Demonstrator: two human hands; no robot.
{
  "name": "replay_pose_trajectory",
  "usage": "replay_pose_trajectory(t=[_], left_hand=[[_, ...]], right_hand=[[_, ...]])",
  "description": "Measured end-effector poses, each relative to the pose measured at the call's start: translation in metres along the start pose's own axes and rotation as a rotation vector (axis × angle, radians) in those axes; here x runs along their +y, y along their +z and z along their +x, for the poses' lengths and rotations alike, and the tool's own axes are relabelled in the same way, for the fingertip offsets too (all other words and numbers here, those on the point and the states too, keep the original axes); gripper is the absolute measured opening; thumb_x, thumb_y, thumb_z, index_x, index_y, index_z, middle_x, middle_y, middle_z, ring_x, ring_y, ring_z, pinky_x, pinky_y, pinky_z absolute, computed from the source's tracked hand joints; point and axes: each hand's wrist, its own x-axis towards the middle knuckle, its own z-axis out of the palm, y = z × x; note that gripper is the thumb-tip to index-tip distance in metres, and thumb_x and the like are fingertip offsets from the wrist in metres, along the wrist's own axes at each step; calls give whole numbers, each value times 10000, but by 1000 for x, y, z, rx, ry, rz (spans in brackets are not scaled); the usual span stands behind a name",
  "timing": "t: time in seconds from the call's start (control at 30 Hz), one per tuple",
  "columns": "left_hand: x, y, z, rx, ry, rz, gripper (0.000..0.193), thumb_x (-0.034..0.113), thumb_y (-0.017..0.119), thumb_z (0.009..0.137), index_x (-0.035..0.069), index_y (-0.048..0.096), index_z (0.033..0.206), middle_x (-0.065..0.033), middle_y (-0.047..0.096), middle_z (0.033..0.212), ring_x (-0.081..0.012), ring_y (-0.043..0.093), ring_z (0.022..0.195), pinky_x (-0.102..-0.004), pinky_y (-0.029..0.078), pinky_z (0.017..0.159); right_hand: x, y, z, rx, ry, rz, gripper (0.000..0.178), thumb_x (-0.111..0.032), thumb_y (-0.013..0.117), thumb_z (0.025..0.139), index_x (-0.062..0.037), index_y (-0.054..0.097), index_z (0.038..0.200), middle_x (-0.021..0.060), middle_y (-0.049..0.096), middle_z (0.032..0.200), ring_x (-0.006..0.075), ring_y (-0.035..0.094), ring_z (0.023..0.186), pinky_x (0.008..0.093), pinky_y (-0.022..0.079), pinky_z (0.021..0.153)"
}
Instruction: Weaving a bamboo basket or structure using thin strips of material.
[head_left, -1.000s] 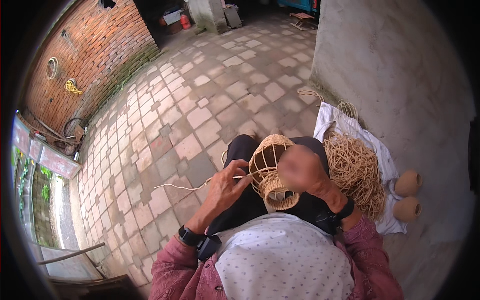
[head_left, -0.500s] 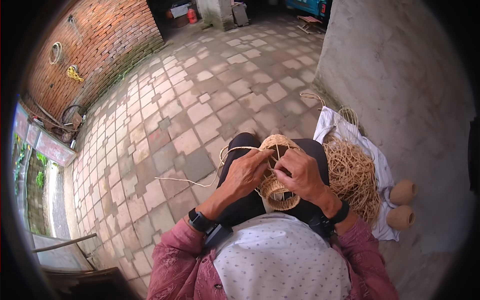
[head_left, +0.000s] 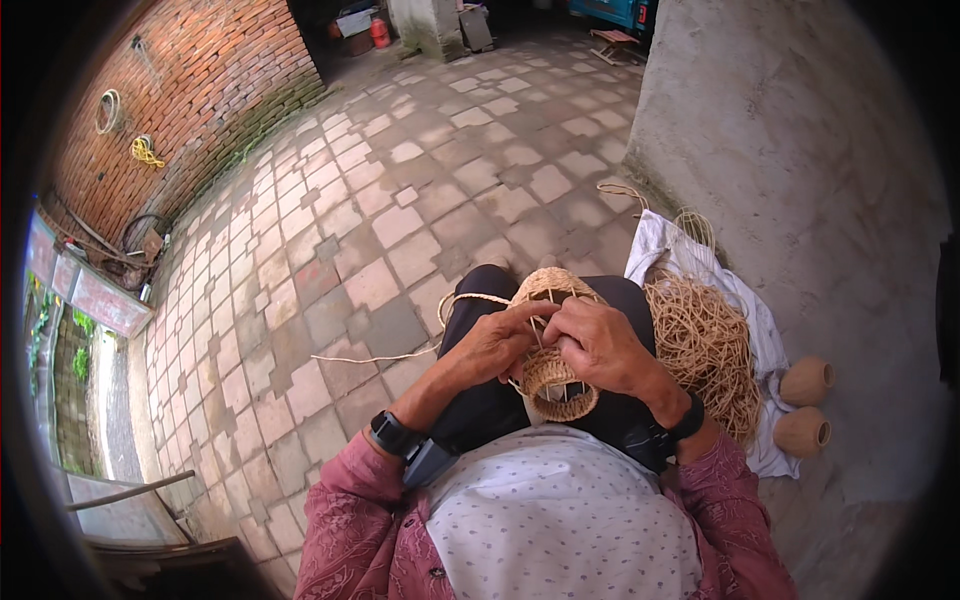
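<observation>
A half-woven straw basket (head_left: 546, 374) lies across my dark-trousered lap, with woven bands at its far and near ends and bare stiff spokes between them. My left hand (head_left: 495, 340) is closed at the basket's left side, its index finger stretched across to the other hand. From the right, my right hand (head_left: 597, 342) bends its fingers over the spokes, closed on the basket's middle. The two hands' fingertips meet there, and what they pinch is mostly hidden. A tan straw cord (head_left: 482, 296) runs from the basket past my left hand, loops over my left knee and trails leftward.
A heap of tan cord (head_left: 698, 350) lies on a white cloth (head_left: 770, 372) to my right. Two round clay-coloured pots (head_left: 802, 433) lie beside it, near a grey wall (head_left: 790, 150). Paving (head_left: 340, 260) stretches ahead to a brick wall (head_left: 215, 90) at the left.
My left index finger has extended over the spokes toward my right hand. The right hand has turned slightly inward, and the trailing cord has shifted and lies straighter.
</observation>
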Motion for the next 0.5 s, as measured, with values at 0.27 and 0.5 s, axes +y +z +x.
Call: replay_pose_trajectory(t=[0.27,0.5], left_hand=[[10,12,-8,142,81,203,462,-4,557,844,53,505,1299,-37,615,709,-113,611,598,-255,496,552],[-3,29,-12,305,256,245,216,-55,574,854,25,591,1054,-47,605,776,-123,615,715,-252,498,646]], right_hand=[[23,3,15,147,-95,-25,103,-34,600,746,-55,628,843,84,622,842,280,625,805,376,492,682],[55,21,7,249,-46,9,121,-119,584,784,-120,663,875,56,688,879,238,656,818,381,475,708]])
